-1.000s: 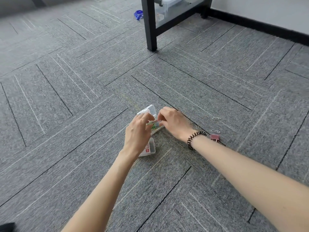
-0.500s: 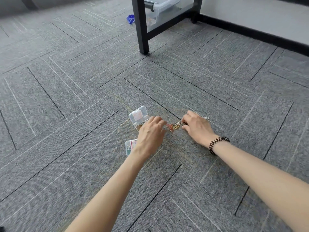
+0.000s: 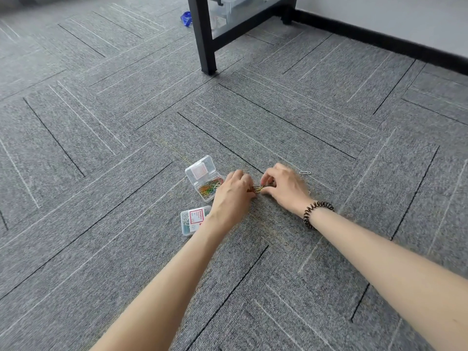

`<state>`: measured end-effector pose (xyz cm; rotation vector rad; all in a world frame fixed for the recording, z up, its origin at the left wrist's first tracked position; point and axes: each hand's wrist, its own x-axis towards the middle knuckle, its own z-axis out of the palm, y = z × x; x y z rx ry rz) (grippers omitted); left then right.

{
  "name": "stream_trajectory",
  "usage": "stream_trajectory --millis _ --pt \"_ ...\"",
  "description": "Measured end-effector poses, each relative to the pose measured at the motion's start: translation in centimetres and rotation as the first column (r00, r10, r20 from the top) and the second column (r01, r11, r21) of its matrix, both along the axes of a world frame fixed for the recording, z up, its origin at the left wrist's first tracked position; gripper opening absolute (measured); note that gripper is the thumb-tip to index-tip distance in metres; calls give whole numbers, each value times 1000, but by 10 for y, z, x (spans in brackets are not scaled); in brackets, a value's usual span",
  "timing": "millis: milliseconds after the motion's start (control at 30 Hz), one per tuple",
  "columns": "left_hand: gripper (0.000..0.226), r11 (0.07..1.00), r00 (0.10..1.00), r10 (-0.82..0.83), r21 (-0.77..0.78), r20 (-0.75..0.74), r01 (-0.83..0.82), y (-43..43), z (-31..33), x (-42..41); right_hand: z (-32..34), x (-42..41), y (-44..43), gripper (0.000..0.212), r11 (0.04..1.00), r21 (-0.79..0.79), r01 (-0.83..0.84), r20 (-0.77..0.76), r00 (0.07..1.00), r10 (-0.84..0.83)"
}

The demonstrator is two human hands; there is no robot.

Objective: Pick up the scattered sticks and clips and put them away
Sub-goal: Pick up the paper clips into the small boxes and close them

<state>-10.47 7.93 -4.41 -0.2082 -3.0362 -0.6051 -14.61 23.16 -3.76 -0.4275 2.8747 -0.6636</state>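
Head view, looking down at grey carpet floor (image 3: 101,122). Pinching a small bunch of coloured clips (image 3: 257,188) from both sides: left grip (image 3: 234,196) clamped on its left end, fingers curled; right grip (image 3: 286,188) clamped on its right end, thumb and fingertips closed onto it. Bunch down at floor level, mid-floor, well away from the wall edge; can't tell whether touching carpet or just above it.

Just left of left grip: open clear box (image 3: 200,171), lid hinged back toward the far side, tray part-filled with more coloured clips, partly hidden behind left knuckles. Nearer, beside left forearm: second clear box (image 3: 193,219), closed, red-and-white label on top, silver clips visible inside. Just beyond right grip: one loose silver clip (image 3: 305,172) flat on floor, apart from the hand. On right wrist: dark coiled band (image 3: 316,214).

Toward far edge of floor: black frame leg (image 3: 206,41) standing on carpet, clear storage bin (image 3: 235,8) behind it under the frame, small blue item (image 3: 186,19) left of the leg, too blurred to identify. Along wall at far right: black skirting (image 3: 379,40).
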Motion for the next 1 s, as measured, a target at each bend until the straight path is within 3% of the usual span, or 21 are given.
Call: stream_trajectory --millis 133,300,500,667,800,1000 --pt "22 1000 984 12 -17 180 -9 -3 8 -13 3 -6 -2 12 1000 -5 -24 96 995 24" --pt "14 1000 969 -23 7 248 22 -3 9 -15 4 -8 -3 10 993 75 -88 136 988 78" --pt "10 997 992 -16 79 123 6 -4 8 -2 2 0 -4 10 972 148 -184 -2 982 186" --pt "8 945 957 275 207 -96 -251 -27 16 7 4 2 -11 8 977 76 -198 -89 975 204" --pt "10 900 888 432 131 -155 -415 -53 15 9 12 -1 -33 8 979 -14 -201 -81 977 200" --pt "14 925 915 380 63 -135 -375 -64 13 17 17 -4 -69 9 974 -56 -221 -118 970 213"
